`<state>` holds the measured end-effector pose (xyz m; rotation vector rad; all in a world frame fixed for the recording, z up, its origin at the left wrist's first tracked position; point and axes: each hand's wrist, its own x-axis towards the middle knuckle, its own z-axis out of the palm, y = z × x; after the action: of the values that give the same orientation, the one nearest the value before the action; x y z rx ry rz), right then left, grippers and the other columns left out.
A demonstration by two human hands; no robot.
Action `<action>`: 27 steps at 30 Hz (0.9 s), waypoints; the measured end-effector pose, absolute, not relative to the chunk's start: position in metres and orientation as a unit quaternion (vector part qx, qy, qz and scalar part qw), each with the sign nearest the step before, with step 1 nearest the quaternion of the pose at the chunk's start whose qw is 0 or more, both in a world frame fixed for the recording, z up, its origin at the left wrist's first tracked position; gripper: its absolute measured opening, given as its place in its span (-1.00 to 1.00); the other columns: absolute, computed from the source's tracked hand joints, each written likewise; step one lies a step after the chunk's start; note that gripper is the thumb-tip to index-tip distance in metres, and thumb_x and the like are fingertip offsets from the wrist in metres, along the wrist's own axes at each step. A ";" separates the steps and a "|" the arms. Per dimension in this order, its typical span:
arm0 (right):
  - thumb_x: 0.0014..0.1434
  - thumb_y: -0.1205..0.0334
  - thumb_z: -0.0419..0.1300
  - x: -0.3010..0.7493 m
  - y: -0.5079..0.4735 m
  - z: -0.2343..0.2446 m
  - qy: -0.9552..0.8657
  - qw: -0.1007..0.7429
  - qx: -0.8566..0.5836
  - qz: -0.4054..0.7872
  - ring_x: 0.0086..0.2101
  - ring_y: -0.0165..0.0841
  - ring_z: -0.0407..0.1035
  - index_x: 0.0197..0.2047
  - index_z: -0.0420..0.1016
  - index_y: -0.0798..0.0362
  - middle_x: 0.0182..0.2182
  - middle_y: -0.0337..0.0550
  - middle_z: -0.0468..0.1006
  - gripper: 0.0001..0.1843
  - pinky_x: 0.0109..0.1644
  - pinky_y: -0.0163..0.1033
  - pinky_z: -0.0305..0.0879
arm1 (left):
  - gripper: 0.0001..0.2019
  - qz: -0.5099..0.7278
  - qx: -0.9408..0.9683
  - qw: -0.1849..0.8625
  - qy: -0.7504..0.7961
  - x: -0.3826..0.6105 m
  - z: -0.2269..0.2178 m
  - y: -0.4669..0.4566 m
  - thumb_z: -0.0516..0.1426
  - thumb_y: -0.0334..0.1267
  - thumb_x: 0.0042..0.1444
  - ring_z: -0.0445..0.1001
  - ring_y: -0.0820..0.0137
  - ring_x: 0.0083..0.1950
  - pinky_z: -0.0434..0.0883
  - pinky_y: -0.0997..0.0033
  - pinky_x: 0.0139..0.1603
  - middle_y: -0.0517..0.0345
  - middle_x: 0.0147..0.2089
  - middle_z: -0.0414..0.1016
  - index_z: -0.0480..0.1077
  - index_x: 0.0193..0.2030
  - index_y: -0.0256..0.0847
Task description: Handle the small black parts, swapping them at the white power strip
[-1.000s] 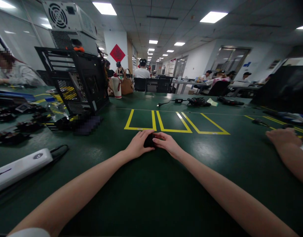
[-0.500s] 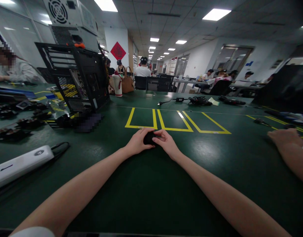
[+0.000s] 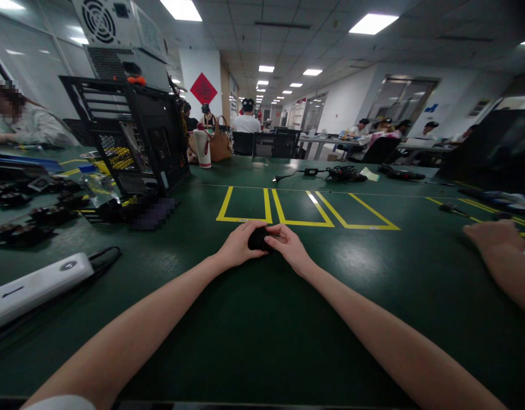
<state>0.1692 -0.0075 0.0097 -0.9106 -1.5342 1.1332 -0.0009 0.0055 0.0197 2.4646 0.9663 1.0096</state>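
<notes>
A small rounded black object (image 3: 257, 239) sits between my hands at the middle of the green table; its exact kind is hard to make out. My left hand (image 3: 240, 244) curls around its left side, thumb low and fingers over the top. From the right, my right hand (image 3: 288, 245) closes its thumb and fingertips on the object's edge. Both hands are low over the tabletop, just in front of the yellow tape outlines (image 3: 269, 206). Part of the object is hidden under the fingers.
An open black computer case (image 3: 160, 136) with metal units on top stands back left. A white power strip-like bar (image 3: 36, 287) lies left, near dark parts (image 3: 25, 233). A cup (image 3: 202, 149) and coiled cable (image 3: 345, 173) are farther back. Another person's hand (image 3: 495, 236) is at right.
Almost nothing differs. Both hands stay on the black object in the same place, and the view has shifted very slightly.
</notes>
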 end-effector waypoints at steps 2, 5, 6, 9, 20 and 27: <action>-0.04 0.21 0.18 0.170 -0.006 0.009 -0.630 0.488 -0.385 0.465 -0.12 -0.36 0.30 -0.19 0.33 0.00 -0.19 -0.18 0.40 -0.72 -0.01 -0.14 0.24 | -0.41 0.354 0.859 0.154 0.336 -0.001 0.020 0.005 0.22 -0.27 -0.17 0.24 0.27 0.08 0.22 0.18 0.08 0.10 0.05 0.25 0.11 0.04 -0.09; -0.03 0.22 0.17 0.171 -0.003 0.007 -0.633 0.473 -0.386 0.476 -0.09 -0.33 0.29 -0.11 0.32 0.01 -0.14 -0.15 0.39 -0.65 0.03 -0.11 0.20 | -0.41 0.351 0.858 0.159 0.341 -0.001 0.020 0.005 0.22 -0.28 -0.17 0.23 0.25 0.09 0.21 0.13 0.09 0.09 0.05 0.25 0.11 0.05 -0.08; -0.03 0.22 0.17 0.172 -0.003 0.007 -0.635 0.468 -0.380 0.483 -0.08 -0.33 0.29 -0.11 0.32 0.01 -0.13 -0.15 0.39 -0.65 0.04 -0.11 0.19 | -0.41 0.349 0.857 0.161 0.343 -0.001 0.020 0.005 0.22 -0.28 -0.16 0.23 0.25 0.09 0.21 0.13 0.08 0.09 0.05 0.25 0.11 0.05 -0.08; -0.07 0.26 0.21 0.172 -0.006 0.007 -0.640 0.468 -0.355 0.496 -0.08 -0.34 0.30 -0.15 0.31 0.00 -0.13 -0.18 0.38 -0.65 0.04 -0.12 0.21 | -0.42 0.348 0.858 0.161 0.343 -0.001 0.021 0.005 0.21 -0.28 -0.15 0.24 0.26 0.08 0.22 0.14 0.08 0.09 0.04 0.25 0.11 0.05 -0.08; -0.05 0.24 0.19 0.171 -0.003 0.008 -0.623 0.470 -0.388 0.491 -0.12 -0.35 0.32 -0.14 0.32 0.04 -0.15 -0.14 0.41 -0.66 0.03 -0.13 0.22 | -0.41 0.356 0.859 0.151 0.337 0.000 0.017 0.007 0.23 -0.28 -0.18 0.24 0.26 0.08 0.21 0.15 0.08 0.09 0.04 0.25 0.12 0.04 -0.09; -0.06 0.26 0.20 0.171 -0.011 0.012 -0.632 0.482 -0.351 0.495 -0.10 -0.35 0.31 -0.21 0.31 0.00 -0.16 -0.20 0.39 -0.71 0.02 -0.15 0.23 | -0.42 0.349 0.859 0.154 0.341 0.000 0.020 0.005 0.22 -0.27 -0.16 0.24 0.26 0.08 0.22 0.17 0.08 0.10 0.04 0.25 0.11 0.04 -0.08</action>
<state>0.1708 -0.0108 0.0125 -0.8548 -1.5410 1.2064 -0.0004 0.0051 0.0201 2.4625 0.9765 1.0017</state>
